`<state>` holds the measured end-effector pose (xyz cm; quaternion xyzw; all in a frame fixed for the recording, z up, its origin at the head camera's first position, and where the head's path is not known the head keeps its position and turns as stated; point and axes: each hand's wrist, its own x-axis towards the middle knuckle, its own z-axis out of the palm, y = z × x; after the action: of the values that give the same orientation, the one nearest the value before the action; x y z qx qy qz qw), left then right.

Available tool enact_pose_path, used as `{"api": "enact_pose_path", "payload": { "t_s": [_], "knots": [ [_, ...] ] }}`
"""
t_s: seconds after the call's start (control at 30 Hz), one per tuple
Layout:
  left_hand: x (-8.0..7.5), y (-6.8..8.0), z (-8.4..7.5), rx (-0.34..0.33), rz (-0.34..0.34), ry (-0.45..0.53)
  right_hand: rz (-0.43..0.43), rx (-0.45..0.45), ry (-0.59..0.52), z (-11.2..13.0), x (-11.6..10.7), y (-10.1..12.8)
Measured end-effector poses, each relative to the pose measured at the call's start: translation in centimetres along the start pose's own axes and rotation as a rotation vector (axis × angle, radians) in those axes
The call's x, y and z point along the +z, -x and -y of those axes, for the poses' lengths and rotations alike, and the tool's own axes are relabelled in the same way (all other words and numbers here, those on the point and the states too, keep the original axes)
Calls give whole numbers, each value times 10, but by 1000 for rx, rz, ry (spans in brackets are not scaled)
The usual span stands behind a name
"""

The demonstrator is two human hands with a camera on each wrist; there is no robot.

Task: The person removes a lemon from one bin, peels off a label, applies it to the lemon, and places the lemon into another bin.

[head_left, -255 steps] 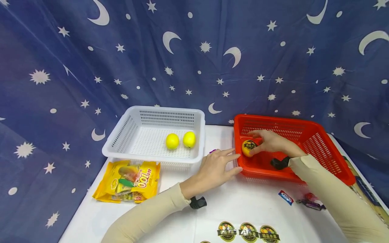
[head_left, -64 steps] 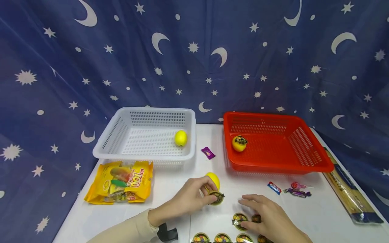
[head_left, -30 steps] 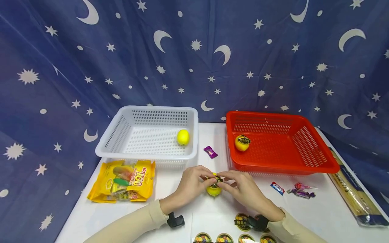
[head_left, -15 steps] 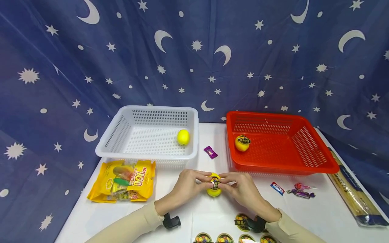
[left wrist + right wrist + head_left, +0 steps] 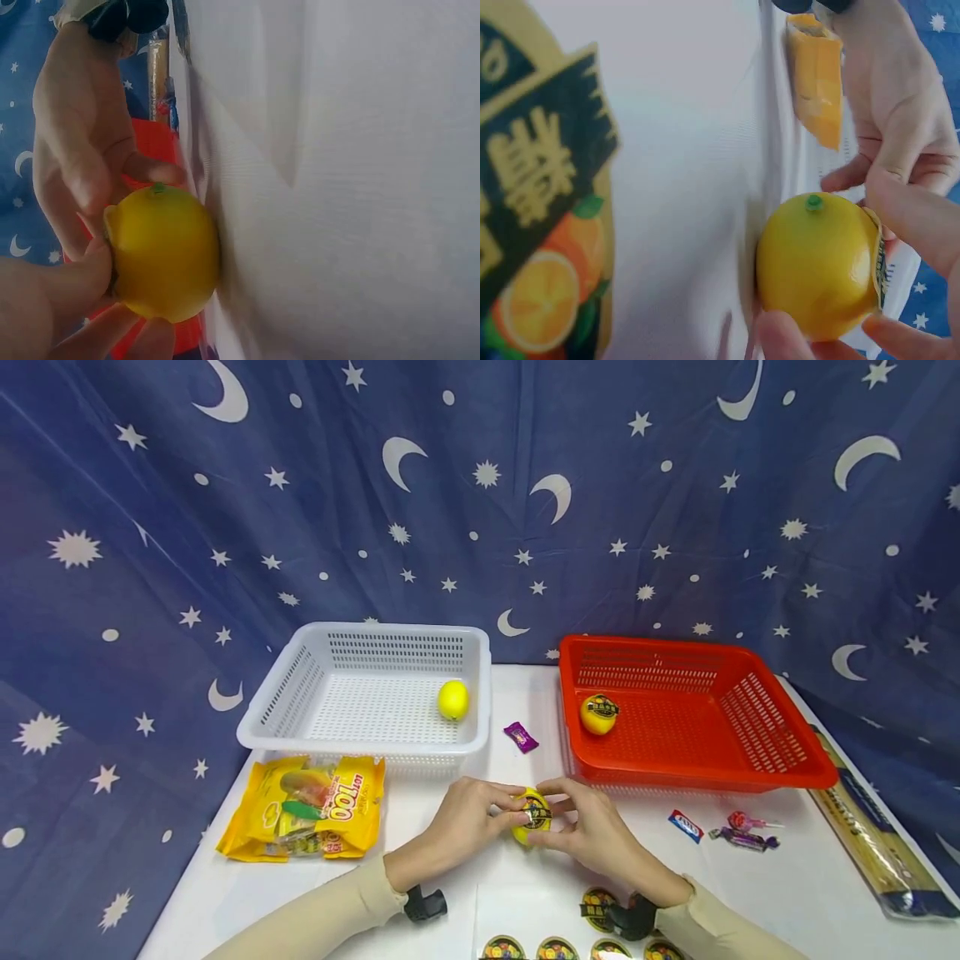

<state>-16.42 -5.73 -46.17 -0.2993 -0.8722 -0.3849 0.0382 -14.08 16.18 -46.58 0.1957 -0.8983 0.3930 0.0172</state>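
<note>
yellow lemon (image 5: 817,262) with a round, dark-banded sticker (image 5: 537,811) sits between our hands and, from the dim wrist views, seems to touch the white table (image 5: 787,893). our left hand (image 5: 461,817) pinches one side, thumb against the sticker; our right hand (image 5: 600,831) grips the other, fingers bent. behind, the white basket (image 5: 375,747) holds a plain lemon (image 5: 453,700), the red basket (image 5: 697,777) a stickered lemon (image 5: 595,722); a purple candy (image 5: 521,737) lies between them.

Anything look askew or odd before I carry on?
Mainly the sticker on the held yellow fruit: in the right wrist view, its edge stands up instead of lying flat. A purple candy also lies alone between the white basket and the red basket. Nothing looks spilled.
</note>
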Motion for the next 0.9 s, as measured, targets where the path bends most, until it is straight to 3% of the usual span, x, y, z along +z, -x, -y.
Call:
{"api": "enact_pose_path", "payload": {
  "t_s": [0.2,0.3,0.37,0.53,0.6,0.77,0.9],
  "knots": [
    [-3,-3,-6,-14,26,-29,84,-39,114,0,3,-5],
    [-7,-5,-13,-18,13,-26,107,-18,73,-1,-3,-5],
    [-9,-8,-19,13,-37,3,131,15,6,-1,-14,-4],
    [-13,-21,-37,132,-167,95,150,85,-164,5,-63,4],
    [-12,-29,-43,148,-172,104,129,85,-166,9,-87,7],
    [-2,-50,-46,107,-113,-5,46,66,-8,11,-143,2],
    [9,-64,-47,80,-79,-185,6,115,134,-12,-178,-24]
  ]
}}
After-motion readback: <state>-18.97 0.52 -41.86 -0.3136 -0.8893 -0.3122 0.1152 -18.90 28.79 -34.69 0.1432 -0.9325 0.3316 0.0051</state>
